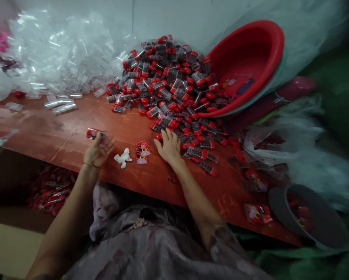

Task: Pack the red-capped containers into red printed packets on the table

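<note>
My left hand (98, 152) is raised over the table's near side, pinching a small red printed packet (92, 133) between thumb and fingers. The thumb covers part of it. My right hand (170, 147) reaches to the near edge of a pile of small clear containers with red caps and dark contents (174, 93). Its thumb and fingers are apart, with the fingertips at the containers; nothing shows in its grasp. Between my hands lie a red printed sachet (142, 152) and a crumpled white piece (123, 158).
A red basin (275, 42) leans behind the pile. Clear plastic tubes (60, 105) lie at the left, before a heap of clear plastic (66, 50). A grey tub (279, 202) stands at the right. An open box (8, 163) with red packets sits below the table (66, 144).
</note>
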{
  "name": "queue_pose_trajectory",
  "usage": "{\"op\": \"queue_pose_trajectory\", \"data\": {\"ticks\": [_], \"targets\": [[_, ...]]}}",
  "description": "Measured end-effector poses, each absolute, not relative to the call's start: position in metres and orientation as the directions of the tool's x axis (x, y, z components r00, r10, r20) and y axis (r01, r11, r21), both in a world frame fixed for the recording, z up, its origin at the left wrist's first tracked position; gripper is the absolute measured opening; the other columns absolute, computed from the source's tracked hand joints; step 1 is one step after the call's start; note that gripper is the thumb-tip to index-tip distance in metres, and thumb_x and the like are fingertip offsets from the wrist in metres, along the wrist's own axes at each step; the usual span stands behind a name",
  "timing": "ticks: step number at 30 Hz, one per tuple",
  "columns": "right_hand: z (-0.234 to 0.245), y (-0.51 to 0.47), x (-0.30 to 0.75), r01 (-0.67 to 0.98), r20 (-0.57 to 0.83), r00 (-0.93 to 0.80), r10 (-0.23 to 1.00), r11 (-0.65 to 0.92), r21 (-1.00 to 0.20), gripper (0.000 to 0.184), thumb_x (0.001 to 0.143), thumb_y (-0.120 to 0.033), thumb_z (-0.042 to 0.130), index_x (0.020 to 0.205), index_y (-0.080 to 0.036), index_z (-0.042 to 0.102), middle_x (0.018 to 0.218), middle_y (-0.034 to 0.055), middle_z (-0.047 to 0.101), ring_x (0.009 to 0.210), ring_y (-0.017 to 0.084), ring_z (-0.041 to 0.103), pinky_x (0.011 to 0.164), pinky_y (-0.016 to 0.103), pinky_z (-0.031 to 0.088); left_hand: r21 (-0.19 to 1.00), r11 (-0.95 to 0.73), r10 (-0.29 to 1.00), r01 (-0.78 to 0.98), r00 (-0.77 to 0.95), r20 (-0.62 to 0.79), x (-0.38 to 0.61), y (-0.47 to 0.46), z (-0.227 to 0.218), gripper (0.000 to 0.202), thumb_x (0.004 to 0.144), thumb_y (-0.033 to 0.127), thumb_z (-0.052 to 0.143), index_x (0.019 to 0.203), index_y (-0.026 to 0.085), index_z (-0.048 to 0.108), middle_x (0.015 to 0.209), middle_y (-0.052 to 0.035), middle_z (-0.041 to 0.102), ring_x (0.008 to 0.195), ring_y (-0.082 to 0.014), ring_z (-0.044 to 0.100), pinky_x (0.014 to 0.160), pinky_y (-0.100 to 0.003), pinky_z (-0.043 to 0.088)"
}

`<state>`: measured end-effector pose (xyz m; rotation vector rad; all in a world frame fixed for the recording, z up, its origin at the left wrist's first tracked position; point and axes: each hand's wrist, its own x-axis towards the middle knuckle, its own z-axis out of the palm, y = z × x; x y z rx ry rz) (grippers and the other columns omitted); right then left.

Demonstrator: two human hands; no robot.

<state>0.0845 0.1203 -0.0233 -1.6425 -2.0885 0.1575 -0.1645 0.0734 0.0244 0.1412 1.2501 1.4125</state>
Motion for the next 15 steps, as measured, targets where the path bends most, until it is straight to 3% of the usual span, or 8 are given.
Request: {"op": "queue_pose_trajectory", "data": {"ticks": [2, 4, 7, 8, 10, 12, 15], "targets": [[-0.033, 0.121, 0.093, 0.891, 0.264, -0.239, 0.934, 0.319, -0.323, 0.042, 0.088, -0.037, 0.045, 0.121, -0.013, 0.053, 0.136, 0.0172, 0.047, 0.129, 0.035, 0.035, 0.102, 0.055, 0.029, 0.749, 0.251, 0.771, -0.613, -0.342, -0.537, -0.182, 0.08, 0.024, 0.037, 0.088, 0.046, 0.043, 0.077, 0.014, 0.059, 0.078, -0.0075, 0.068, 0.075, -0.0152, 0.065, 0.07, -0.027, 0.052], [-0.042, 0.107, 0.102, 0.857, 0.257, -0.313, 0.915, 0.388, -0.339, 0.036, 0.089, -0.032, 0.044, 0.117, -0.014, 0.055, 0.134, 0.0149, 0.05, 0.132, 0.033, 0.032, 0.106, 0.056, 0.026, 0.848, 0.246, 0.796, -0.469, -0.402, -0.453, -0.182, 0.078, 0.017, 0.041, 0.08, 0.054, 0.051, 0.083, 0.014, 0.061, 0.088, -0.0101, 0.068, 0.082, -0.019, 0.065, 0.076, -0.032, 0.052], [-0.049, 0.072, 0.119, 0.8, 0.283, -0.361, 0.889, 0.451, -0.396, 0.03, 0.088, -0.03, 0.044, 0.111, -0.016, 0.056, 0.133, 0.0136, 0.051, 0.135, 0.031, 0.03, 0.107, 0.057, 0.025, 0.969, 0.227, 0.867, 0.101, -0.473, -0.154, -0.164, 0.066, -0.002, 0.043, 0.064, 0.053, 0.069, 0.09, 0.018, 0.067, 0.104, -0.0112, 0.067, 0.104, -0.029, 0.059, 0.092, -0.043, 0.044], [-0.051, 0.059, 0.124, 0.788, 0.296, -0.363, 0.884, 0.46, -0.409, 0.029, 0.088, -0.03, 0.044, 0.111, -0.016, 0.055, 0.133, 0.0138, 0.051, 0.135, 0.031, 0.03, 0.107, 0.058, 0.026, 0.915, 0.211, 0.9, 0.344, -0.433, -0.045, -0.157, 0.062, -0.009, 0.039, 0.061, 0.049, 0.072, 0.088, 0.02, 0.069, 0.11, -0.011, 0.066, 0.113, -0.0328, 0.053, 0.098, -0.047, 0.038], [-0.052, 0.038, 0.134, 0.781, 0.326, -0.349, 0.878, 0.465, -0.416, 0.03, 0.087, -0.031, 0.046, 0.112, -0.016, 0.054, 0.134, 0.0152, 0.049, 0.135, 0.03, 0.03, 0.106, 0.058, 0.028, 0.685, 0.162, 0.955, 0.71, -0.288, 0.073, -0.148, 0.054, -0.019, 0.025, 0.064, 0.042, 0.072, 0.081, 0.024, 0.072, 0.117, -0.0091, 0.064, 0.125, -0.0361, 0.041, 0.104, -0.053, 0.026], [-0.053, 0.024, 0.141, 0.789, 0.362, -0.324, 0.874, 0.461, -0.405, 0.032, 0.087, -0.031, 0.047, 0.114, -0.016, 0.053, 0.134, 0.0167, 0.048, 0.135, 0.03, 0.03, 0.105, 0.058, 0.03, 0.478, 0.124, 0.979, 0.869, -0.187, 0.086, -0.143, 0.05, -0.023, 0.015, 0.074, 0.037, 0.063, 0.08, 0.028, 0.073, 0.12, -0.0063, 0.063, 0.128, -0.0351, 0.038, 0.105, -0.056, 0.021], [-0.054, 0.017, 0.143, 0.802, 0.409, -0.296, 0.863, 0.457, -0.385, 0.03, 0.087, -0.032, 0.049, 0.11, -0.014, 0.056, 0.132, 0.0179, 0.051, 0.134, 0.031, 0.032, 0.105, 0.055, 0.033, 0.327, 0.107, 0.973, 0.939, -0.167, 0.161, -0.131, 0.05, -0.019, 0.026, 0.084, 0.032, 0.049, 0.097, 0.028, 0.071, 0.128, -0.0078, 0.058, 0.131, -0.0344, 0.034, 0.106, -0.057, 0.019]]}}
